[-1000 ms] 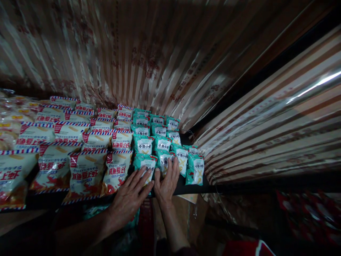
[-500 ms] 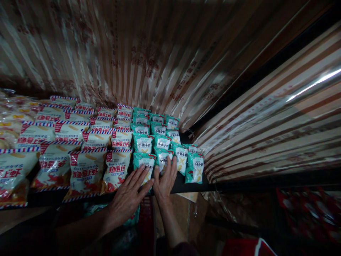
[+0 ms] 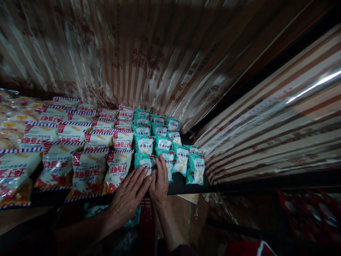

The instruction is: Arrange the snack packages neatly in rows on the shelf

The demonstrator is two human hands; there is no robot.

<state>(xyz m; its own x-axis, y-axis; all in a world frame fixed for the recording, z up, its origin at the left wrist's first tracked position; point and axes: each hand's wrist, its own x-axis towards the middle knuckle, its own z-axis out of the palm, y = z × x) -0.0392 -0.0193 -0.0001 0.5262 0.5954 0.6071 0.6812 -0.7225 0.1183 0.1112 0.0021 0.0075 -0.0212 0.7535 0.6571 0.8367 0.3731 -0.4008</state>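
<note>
My left hand (image 3: 129,192) lies open, its fingers stretched out over the lower front of the teal snack bag (image 3: 144,160) at the left end of the front teal row. My right hand (image 3: 160,185) is open too, fingers straight and close together at that bag's right side, its thumb near my left thumb. Its fingertips overlap the left part of the next teal bag (image 3: 169,166); I can't tell how firmly they press. Neither hand is closed round a bag.

The teal bags, printed 小鱼小虾, stand in rows on a black shelf (image 3: 177,189), leaning back slightly one behind another. The front bag at the right end (image 3: 195,171) stands a little forward of its neighbour (image 3: 181,160).

To the left, just beside the teal rows, are larger white snack bags (image 3: 89,172) with red-and-blue striped edges, and past them some clear bags (image 3: 14,126). Striped plastic sheeting (image 3: 149,64) hangs behind the shelf, with more (image 3: 266,128) on the right beyond a dark bar (image 3: 239,80). Below, in shadow, I see a red crate (image 3: 147,222) and more teal packaging (image 3: 96,210).
</note>
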